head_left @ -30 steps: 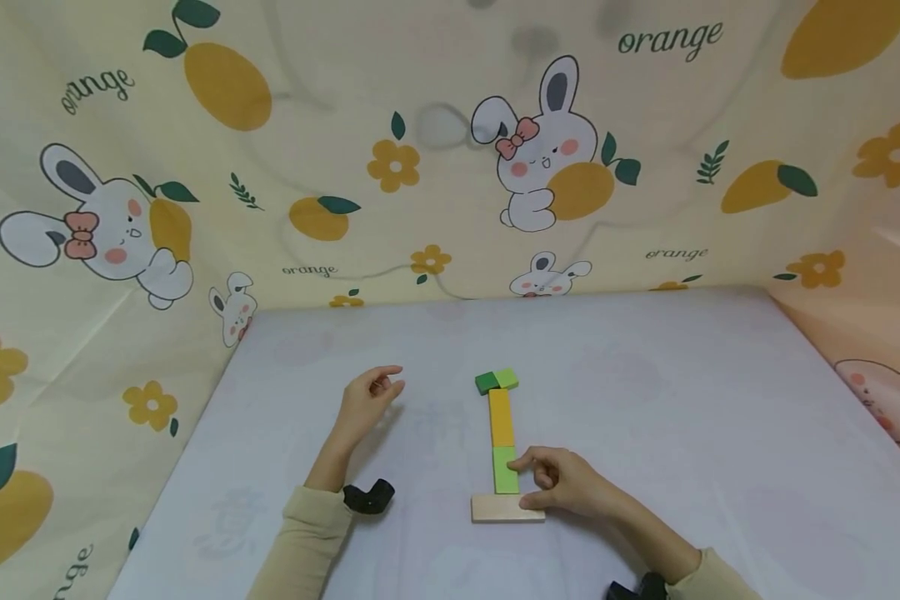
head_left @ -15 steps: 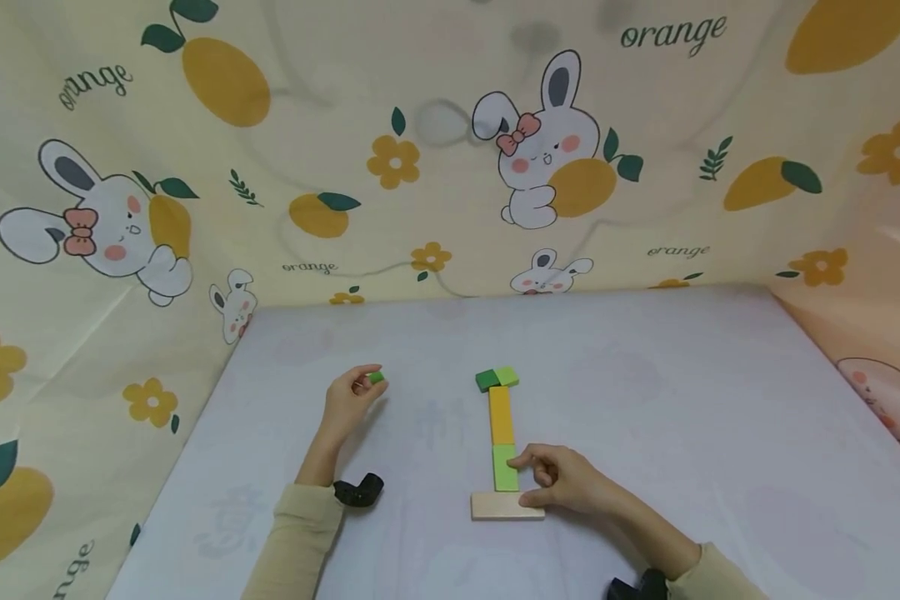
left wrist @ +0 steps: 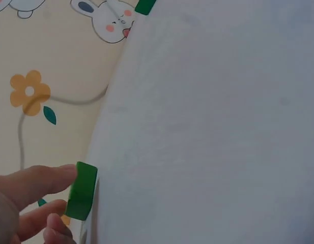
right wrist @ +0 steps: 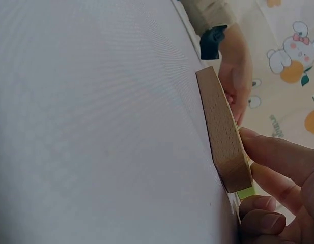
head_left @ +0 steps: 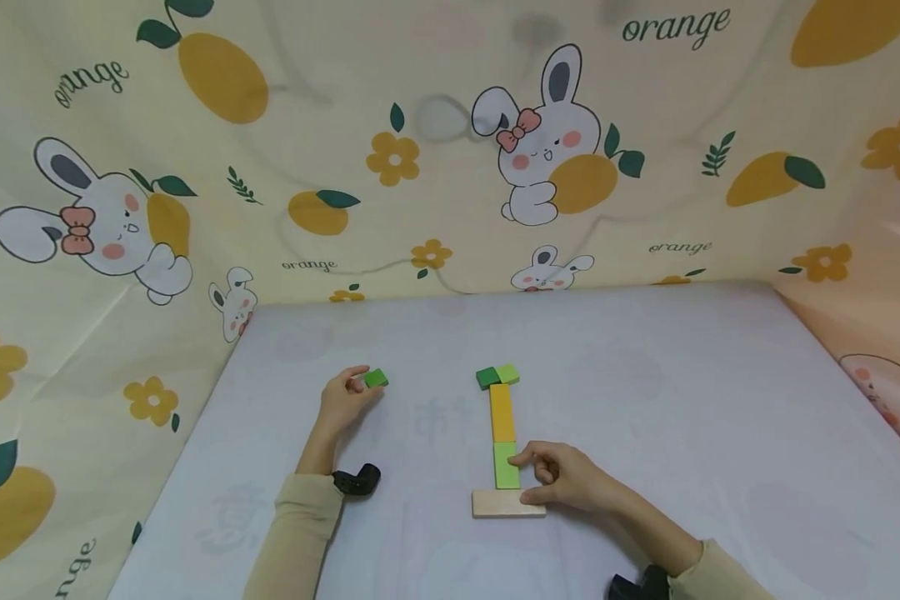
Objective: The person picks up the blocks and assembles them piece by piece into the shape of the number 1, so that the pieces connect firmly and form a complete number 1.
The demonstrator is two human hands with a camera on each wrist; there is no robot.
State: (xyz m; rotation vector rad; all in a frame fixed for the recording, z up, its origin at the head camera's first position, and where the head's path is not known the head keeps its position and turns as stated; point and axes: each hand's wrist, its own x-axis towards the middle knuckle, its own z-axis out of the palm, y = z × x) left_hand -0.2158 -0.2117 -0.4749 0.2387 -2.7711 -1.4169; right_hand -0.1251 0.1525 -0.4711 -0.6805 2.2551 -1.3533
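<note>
In the head view my left hand (head_left: 345,400) holds a small green block (head_left: 376,378) by its fingertips on the left of the table. The left wrist view shows the same green block (left wrist: 83,191) with fingertips against its left side. My right hand (head_left: 562,477) touches two blocks. Its thumb rests on a bare wooden plank (head_left: 495,503), its index fingertip on a light-green block (head_left: 506,467). Above that lies a yellow block (head_left: 502,412), in line with it. A dark-green block (head_left: 487,377) and a lime block (head_left: 507,373) sit slanted at the top end.
A white cloth (head_left: 682,400) covers the table. Behind and beside it hangs a cream sheet (head_left: 420,75) printed with rabbits and oranges. A black wrist device (head_left: 357,480) is on the left wrist, and another black device (head_left: 637,585) on the right.
My left hand has moved a little left, turning so that the green block in its fingers came into view. The right hand and the row of blocks have stayed put.
</note>
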